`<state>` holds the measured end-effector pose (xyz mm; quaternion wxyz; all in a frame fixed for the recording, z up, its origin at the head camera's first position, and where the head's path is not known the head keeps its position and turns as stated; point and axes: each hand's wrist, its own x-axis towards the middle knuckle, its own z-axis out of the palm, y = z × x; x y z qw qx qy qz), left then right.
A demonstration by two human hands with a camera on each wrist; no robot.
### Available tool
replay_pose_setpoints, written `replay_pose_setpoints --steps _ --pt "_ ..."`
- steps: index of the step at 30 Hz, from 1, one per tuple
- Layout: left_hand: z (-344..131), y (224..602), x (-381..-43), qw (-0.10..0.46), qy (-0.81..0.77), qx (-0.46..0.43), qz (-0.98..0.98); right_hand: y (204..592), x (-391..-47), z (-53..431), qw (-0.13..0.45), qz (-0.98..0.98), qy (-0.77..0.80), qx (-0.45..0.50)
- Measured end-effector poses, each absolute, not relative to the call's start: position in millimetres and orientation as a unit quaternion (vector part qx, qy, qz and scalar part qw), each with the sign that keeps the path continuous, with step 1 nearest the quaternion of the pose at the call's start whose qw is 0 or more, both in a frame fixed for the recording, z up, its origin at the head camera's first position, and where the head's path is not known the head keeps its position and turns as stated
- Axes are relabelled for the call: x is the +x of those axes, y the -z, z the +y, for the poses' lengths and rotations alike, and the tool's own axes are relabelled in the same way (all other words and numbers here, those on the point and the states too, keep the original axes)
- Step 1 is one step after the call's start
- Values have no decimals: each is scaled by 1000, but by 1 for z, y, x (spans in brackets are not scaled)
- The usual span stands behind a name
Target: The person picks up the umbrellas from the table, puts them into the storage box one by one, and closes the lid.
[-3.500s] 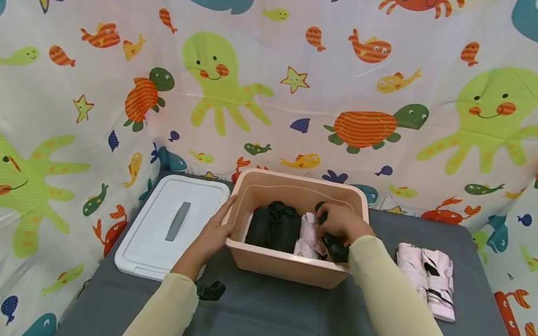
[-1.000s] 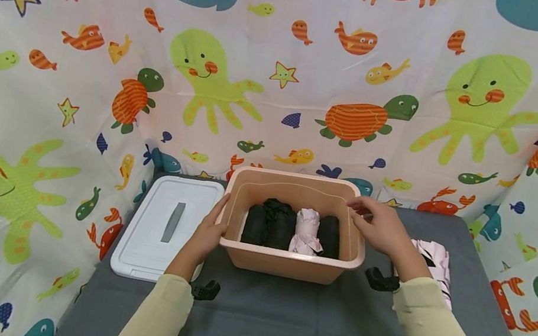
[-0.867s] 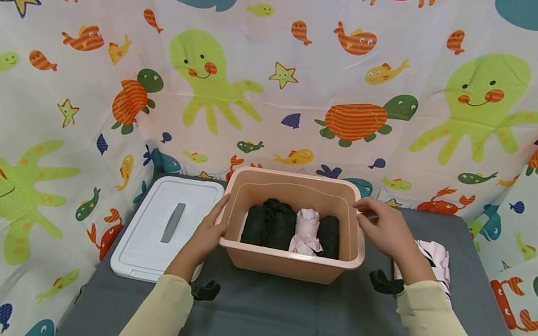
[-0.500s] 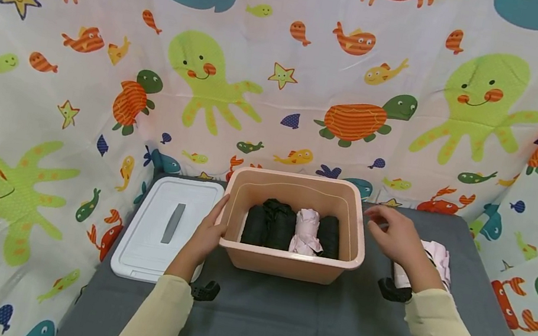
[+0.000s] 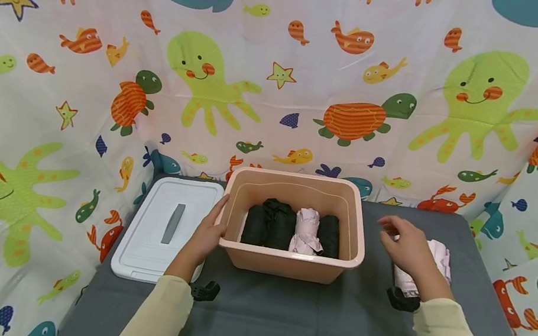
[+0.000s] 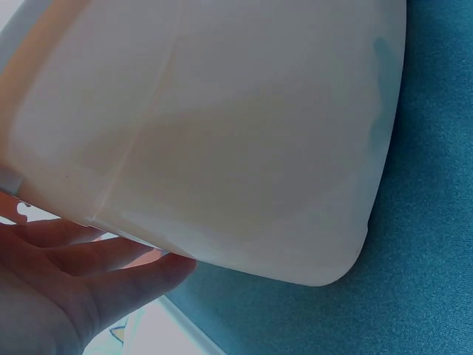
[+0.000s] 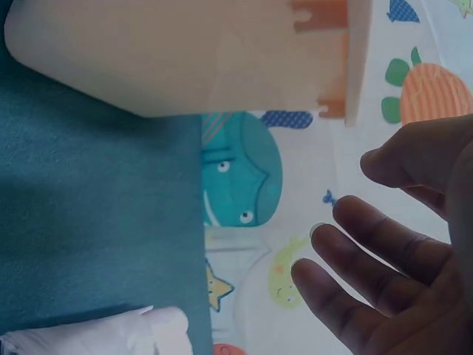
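A peach plastic bin (image 5: 284, 265) holds a row of rolled cloth bundles: a black roll (image 5: 255, 225), a crumpled black bundle (image 5: 281, 227), a pale pink roll (image 5: 307, 232) and another black roll (image 5: 329, 237). My left hand (image 5: 207, 236) rests against the bin's left side, its fingers (image 6: 140, 285) stretched along the wall near the rim. To the right of the bin, my right hand (image 5: 408, 249) hovers with loosely spread fingers and nothing in them. Partly hidden behind its wrist lies a pink folded cloth bundle (image 5: 441, 257), also seen low in the right wrist view.
A white lid (image 5: 143, 236) with a grey handle (image 5: 173, 223) lies left of the bin, close to my left forearm. Everything stands on a dark grey table (image 5: 273, 325). A curtain (image 5: 296, 76) with sea animals hangs behind and at both sides.
My right hand has come out of the bin, passed over its right rim and moved right toward the pink folded bundle. A black roll now shows at the bin's right. The left hand stays put.
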<state>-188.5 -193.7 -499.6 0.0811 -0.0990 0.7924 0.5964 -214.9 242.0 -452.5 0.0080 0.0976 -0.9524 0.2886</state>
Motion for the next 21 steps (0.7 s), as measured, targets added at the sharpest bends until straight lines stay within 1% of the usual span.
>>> replay_pose_setpoints --steps 15,21 --pt "-194 499 -188 85 -601 -92 789 473 -211 264 -50 -958 -273 66" --pt "-193 498 -188 80 -597 -97 792 479 -208 268 -60 -958 -272 67"
